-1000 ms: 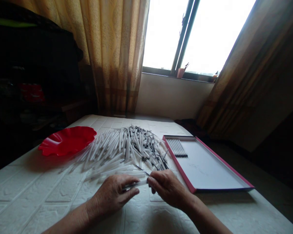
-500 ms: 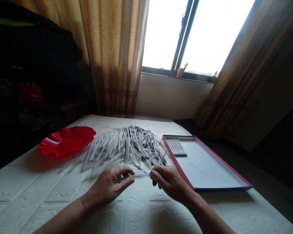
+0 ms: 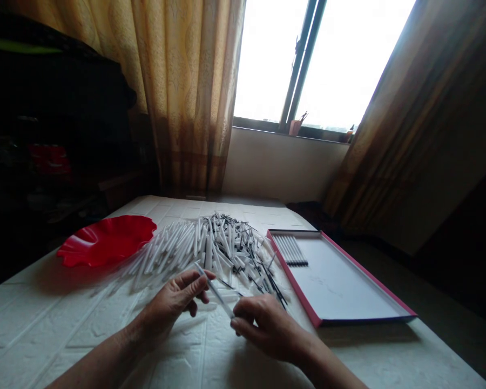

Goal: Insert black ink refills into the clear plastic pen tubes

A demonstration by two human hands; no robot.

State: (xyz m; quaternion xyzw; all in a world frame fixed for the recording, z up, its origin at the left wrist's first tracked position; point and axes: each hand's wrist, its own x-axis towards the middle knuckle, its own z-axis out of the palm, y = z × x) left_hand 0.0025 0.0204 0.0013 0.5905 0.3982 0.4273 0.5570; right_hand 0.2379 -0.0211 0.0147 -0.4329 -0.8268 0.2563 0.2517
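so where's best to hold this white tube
Pinch the white tube on the bare stretch between your left hand and right hand, coming from above with thumb and fingertips. It is long, thin and lies tilted, with its upper end poking past your left fingers.

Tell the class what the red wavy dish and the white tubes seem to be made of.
The red dish looks like glossy moulded plastic: thin, wavy rim, shiny highlights. The white tubes are probably smooth plastic, faintly translucent at the ends.
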